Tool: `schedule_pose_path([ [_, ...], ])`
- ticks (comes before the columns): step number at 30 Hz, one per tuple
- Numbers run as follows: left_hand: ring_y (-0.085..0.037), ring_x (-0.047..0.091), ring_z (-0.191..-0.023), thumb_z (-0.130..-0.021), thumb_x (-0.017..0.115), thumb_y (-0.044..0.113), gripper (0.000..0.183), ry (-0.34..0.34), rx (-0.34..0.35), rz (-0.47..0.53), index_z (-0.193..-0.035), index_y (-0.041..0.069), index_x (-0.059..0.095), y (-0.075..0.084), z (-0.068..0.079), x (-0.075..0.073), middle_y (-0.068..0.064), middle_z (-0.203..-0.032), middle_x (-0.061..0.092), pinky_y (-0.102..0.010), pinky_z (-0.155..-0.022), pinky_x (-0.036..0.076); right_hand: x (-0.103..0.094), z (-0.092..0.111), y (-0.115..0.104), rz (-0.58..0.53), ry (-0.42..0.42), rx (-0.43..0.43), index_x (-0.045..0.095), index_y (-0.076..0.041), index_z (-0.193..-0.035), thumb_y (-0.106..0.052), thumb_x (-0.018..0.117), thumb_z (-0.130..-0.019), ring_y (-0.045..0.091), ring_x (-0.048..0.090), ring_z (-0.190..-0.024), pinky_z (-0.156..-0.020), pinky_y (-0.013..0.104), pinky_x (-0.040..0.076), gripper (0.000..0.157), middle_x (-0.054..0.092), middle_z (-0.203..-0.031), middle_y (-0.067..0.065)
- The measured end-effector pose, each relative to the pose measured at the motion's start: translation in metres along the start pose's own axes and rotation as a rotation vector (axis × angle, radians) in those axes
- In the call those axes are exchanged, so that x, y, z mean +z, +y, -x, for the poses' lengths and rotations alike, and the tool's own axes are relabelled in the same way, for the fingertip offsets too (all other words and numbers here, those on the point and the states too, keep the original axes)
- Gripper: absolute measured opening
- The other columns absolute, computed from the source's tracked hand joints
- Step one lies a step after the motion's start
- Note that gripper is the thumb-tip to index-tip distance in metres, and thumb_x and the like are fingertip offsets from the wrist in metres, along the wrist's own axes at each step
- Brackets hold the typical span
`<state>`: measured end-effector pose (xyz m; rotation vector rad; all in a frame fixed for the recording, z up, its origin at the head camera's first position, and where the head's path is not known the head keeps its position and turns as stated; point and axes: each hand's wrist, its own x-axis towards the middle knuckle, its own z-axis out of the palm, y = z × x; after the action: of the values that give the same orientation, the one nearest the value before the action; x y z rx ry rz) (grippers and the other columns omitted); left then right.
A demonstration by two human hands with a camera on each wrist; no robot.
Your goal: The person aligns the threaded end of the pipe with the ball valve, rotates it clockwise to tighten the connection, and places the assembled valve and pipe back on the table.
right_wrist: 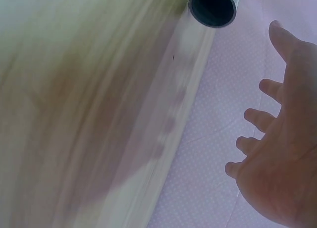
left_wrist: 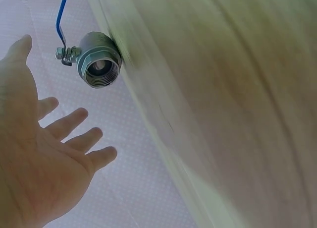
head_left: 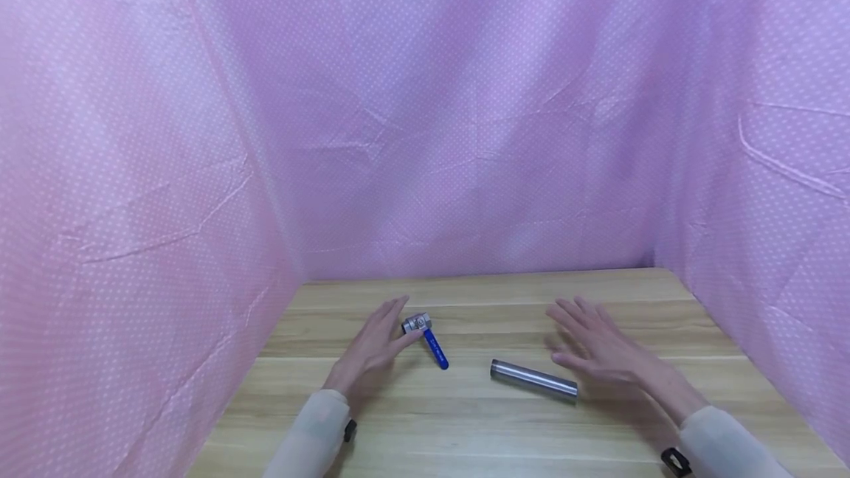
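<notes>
Partly cropped in wrist views, valve handle [head_left: 435, 349] and steel tube [head_left: 534, 380], left hand [head_left: 373, 344], right hand [head_left: 604, 349] nearby, fingers [left_wrist: 69, 123] spread wide

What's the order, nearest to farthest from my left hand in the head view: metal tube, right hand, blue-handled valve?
1. Blue-handled valve: just right of your left hand.
2. Metal tube: farther right, past the valve.
3. Right hand: farthest right.

Pink dotted fabric [head_left: 465, 116] hangs behind and beside a wood-grain table [head_left: 465, 434].
</notes>
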<state>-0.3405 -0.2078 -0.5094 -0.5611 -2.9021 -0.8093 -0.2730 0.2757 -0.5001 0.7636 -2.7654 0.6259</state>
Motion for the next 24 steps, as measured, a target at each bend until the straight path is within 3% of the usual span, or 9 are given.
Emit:
schedule_pose_path([
  [5, -0.045, 0.037, -0.169, -0.108, 0.064, 0.068, 0.088, -0.024, -0.014, 0.047, -0.179, 0.027, 0.033, 0.001, -0.004, 0.003, -0.017, -0.185, 0.035, -0.073, -0.14, 0.032, 0.003, 0.003, -0.007, -0.024, -0.02, 0.002, 0.039, -0.017, -0.175, -0.052, 0.072, -0.107, 0.062, 0.023, -0.168, -0.146, 0.056, -0.007, 0.083, 0.03, -0.184, 0.024],
  [12, -0.048, 0.041, -0.166, -0.11, 0.063, 0.064, 0.086, -0.038, -0.015, 0.084, -0.177, 0.016, 0.037, 0.002, -0.01, 0.007, -0.021, -0.18, 0.042, -0.073, -0.139, 0.034, 0.006, 0.005, -0.015, -0.022, -0.017, -0.024, 0.045, -0.013, -0.172, -0.053, 0.073, -0.106, 0.059, 0.033, -0.165, -0.13, 0.009, -0.018, 0.083, 0.041, -0.179, 0.025],
  [14, -0.048, 0.043, -0.165, -0.111, 0.063, 0.064, 0.085, -0.043, -0.028, 0.084, -0.177, 0.016, 0.037, 0.003, -0.011, 0.008, -0.021, -0.179, 0.045, -0.072, -0.139, 0.035, 0.006, 0.006, -0.016, -0.022, -0.031, -0.021, 0.047, -0.012, -0.172, -0.055, 0.074, -0.106, 0.058, 0.037, -0.164, -0.144, 0.024, -0.009, 0.083, 0.044, -0.177, 0.025],
  [16, -0.048, 0.045, -0.164, -0.111, 0.062, 0.064, 0.085, -0.044, -0.039, 0.086, -0.176, 0.016, 0.038, 0.003, -0.012, 0.009, -0.022, -0.176, 0.049, -0.072, -0.138, 0.037, 0.006, 0.008, -0.016, -0.036, -0.057, -0.001, 0.046, -0.013, -0.172, -0.058, 0.074, -0.104, 0.056, 0.04, -0.163, -0.149, 0.049, 0.011, 0.086, 0.046, -0.177, 0.024],
  [19, -0.049, 0.047, -0.162, -0.111, 0.062, 0.062, 0.083, -0.047, -0.052, 0.085, -0.175, 0.015, 0.041, 0.004, -0.013, 0.011, -0.024, -0.171, 0.054, -0.073, -0.137, 0.039, 0.006, 0.009, -0.015, -0.05, -0.092, 0.007, 0.046, -0.014, -0.172, -0.063, 0.075, -0.102, 0.055, 0.045, -0.161, -0.132, 0.08, 0.036, 0.09, 0.048, -0.176, 0.023],
  [24, -0.05, 0.052, -0.158, -0.112, 0.065, 0.058, 0.079, -0.041, -0.047, 0.085, -0.171, 0.009, 0.047, 0.004, -0.016, 0.012, -0.025, -0.167, 0.057, -0.072, -0.135, 0.043, 0.007, 0.008, -0.013, -0.073, -0.121, 0.001, 0.049, -0.009, -0.169, -0.066, 0.079, -0.098, 0.05, 0.056, -0.154, -0.126, 0.077, 0.047, 0.096, 0.056, -0.17, 0.022],
])
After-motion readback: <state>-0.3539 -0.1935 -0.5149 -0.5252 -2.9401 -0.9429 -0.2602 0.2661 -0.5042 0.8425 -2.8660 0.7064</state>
